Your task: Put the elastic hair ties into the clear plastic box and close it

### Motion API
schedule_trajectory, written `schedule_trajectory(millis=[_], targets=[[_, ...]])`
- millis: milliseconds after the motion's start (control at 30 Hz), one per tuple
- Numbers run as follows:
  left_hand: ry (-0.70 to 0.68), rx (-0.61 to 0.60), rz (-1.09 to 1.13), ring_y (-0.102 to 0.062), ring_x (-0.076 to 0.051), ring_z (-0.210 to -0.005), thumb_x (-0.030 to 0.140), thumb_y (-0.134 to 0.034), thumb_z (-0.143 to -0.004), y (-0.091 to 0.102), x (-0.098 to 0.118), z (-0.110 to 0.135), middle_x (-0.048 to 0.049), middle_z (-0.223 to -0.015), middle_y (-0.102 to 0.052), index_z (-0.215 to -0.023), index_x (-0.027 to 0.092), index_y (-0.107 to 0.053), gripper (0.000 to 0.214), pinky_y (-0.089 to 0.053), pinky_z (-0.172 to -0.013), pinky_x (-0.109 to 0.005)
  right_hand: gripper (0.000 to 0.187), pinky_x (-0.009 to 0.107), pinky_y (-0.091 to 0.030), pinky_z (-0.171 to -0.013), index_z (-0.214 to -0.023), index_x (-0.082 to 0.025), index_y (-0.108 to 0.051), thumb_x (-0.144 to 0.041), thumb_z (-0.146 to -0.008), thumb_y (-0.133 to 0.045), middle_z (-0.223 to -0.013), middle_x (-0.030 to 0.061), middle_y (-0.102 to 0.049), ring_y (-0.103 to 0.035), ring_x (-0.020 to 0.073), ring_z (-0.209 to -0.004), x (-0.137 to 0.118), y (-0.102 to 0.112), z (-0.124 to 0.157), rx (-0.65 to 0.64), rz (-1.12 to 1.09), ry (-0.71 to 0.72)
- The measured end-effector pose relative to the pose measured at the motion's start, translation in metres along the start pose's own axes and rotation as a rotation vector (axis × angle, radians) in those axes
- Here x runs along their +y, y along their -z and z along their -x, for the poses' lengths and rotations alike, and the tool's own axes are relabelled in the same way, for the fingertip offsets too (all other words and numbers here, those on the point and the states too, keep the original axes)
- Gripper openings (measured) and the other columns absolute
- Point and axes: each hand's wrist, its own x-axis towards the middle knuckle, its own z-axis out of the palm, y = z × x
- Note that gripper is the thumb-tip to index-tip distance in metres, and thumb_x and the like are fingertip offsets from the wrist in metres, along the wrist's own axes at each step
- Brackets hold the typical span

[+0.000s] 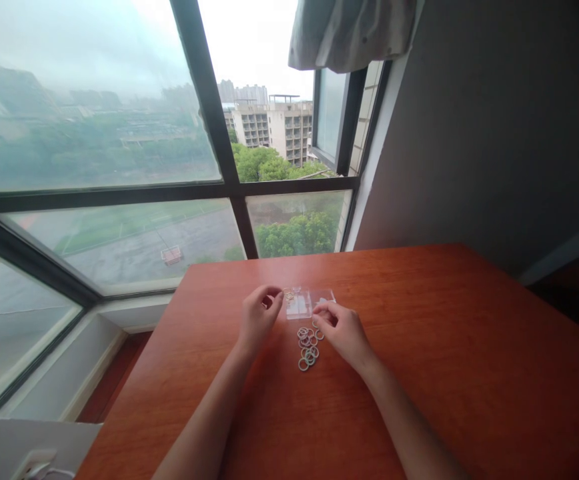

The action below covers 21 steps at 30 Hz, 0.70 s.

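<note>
On a red-brown wooden table lies a small clear plastic box with a pile of several small pale rings just in front of it. My left hand rests left of the box, its fingers curled in a pinch near the box's left edge; what they hold is too small to make out. My right hand sits at the right of the rings, fingers curled and pinched by the box's right end, touching the topmost rings.
A large window with dark frames rises behind the table's far edge. A grey wall stands to the right. At the lower left, a white socket with a cable sits on a ledge.
</note>
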Motion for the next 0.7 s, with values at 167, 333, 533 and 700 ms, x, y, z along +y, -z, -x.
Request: schedule_trajectory(millis=[167,333,533,700], targets=[[-0.017,-0.039,-0.035,-0.054,-0.012,-0.058,0.031,-0.057,-0.082,-0.011,-0.017,-0.005,-0.0023,-0.074,-0.066,-0.080,0.017,-0.066,0.017,-0.044,-0.058,-0.023,0.014,0.023,-0.037,-0.055,-0.081,-0.019,-0.068,-0.028,-0.079,-0.058,-0.058,-0.0030,-0.054,-0.048,0.0122,-0.053,0.000,-0.001,0.000,-0.021,0.022,-0.009],[-0.019,-0.039,-0.058,-0.056,-0.012,-0.059,0.031,-0.057,-0.082,-0.012,-0.023,-0.006,-0.0024,-0.075,-0.067,-0.082,0.017,-0.066,0.017,-0.044,-0.058,-0.023,0.013,0.023,-0.035,-0.054,-0.080,-0.020,-0.068,-0.028,-0.080,-0.058,-0.055,-0.0036,-0.053,-0.048,0.0122,-0.053,0.001,-0.002,0.000,-0.048,0.060,-0.010],[0.007,-0.032,-0.048,-0.055,-0.012,-0.059,0.030,-0.057,-0.082,-0.008,-0.020,-0.005,-0.0025,-0.075,-0.067,-0.082,0.016,-0.066,0.016,-0.044,-0.058,-0.023,0.012,0.022,-0.034,-0.055,-0.075,-0.020,-0.069,-0.023,-0.079,-0.058,-0.059,-0.0028,-0.059,-0.050,0.0114,-0.055,0.001,-0.004,0.004,-0.183,0.130,0.062],[-0.003,-0.046,-0.021,-0.055,-0.012,-0.058,0.029,-0.057,-0.082,-0.007,-0.015,-0.003,-0.0017,-0.074,-0.066,-0.082,0.016,-0.065,0.015,-0.043,-0.058,-0.023,0.014,0.021,-0.035,-0.058,-0.080,-0.023,-0.072,-0.020,-0.076,-0.059,-0.066,-0.0017,-0.066,-0.055,0.0114,-0.061,-0.004,-0.004,0.009,-0.386,0.196,0.132]])
